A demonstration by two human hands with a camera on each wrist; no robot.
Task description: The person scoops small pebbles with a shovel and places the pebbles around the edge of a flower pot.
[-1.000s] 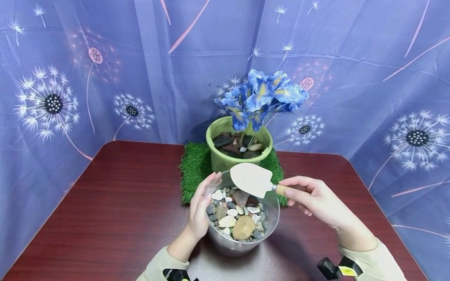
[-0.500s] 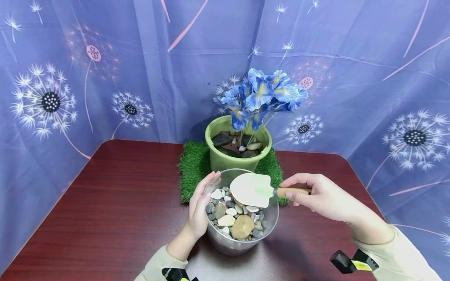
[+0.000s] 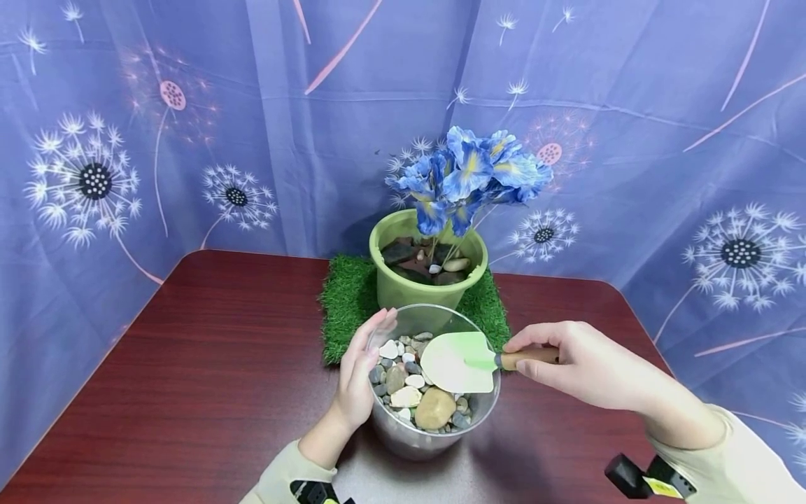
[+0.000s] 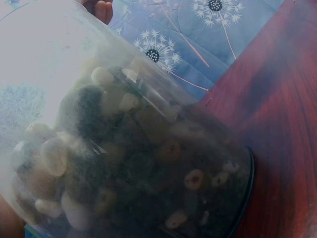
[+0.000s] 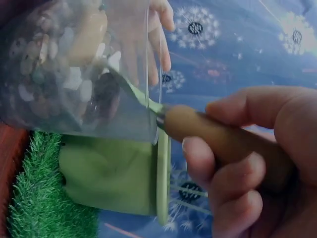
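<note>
A garden trowel (image 3: 456, 364) with a pale green blade and wooden handle (image 5: 213, 134) is in my right hand (image 3: 576, 360), thumb and fingers round the handle. Its blade reaches inside a clear plastic container (image 3: 412, 446), low over the stones, and its neck crosses the rim in the right wrist view. Pebbles (image 3: 394, 380) in white, grey and tan fill the lower part, with a large tan stone (image 3: 436, 408) near the front. My left hand (image 3: 357, 381) rests along the container's left wall, fingers extended; they show through the clear plastic in the right wrist view.
Just behind the container stands a green flowerpot (image 3: 409, 290) with blue artificial irises (image 3: 469, 171) and stones inside. It sits on a square of artificial grass (image 3: 346, 301). The dark red table (image 3: 208, 371) ends at a blue dandelion-print cloth (image 3: 302, 140).
The right hand has lowered the trowel and shifted slightly right, bringing the blade from above the far rim down into the container. My left hand has stayed at the wall.
</note>
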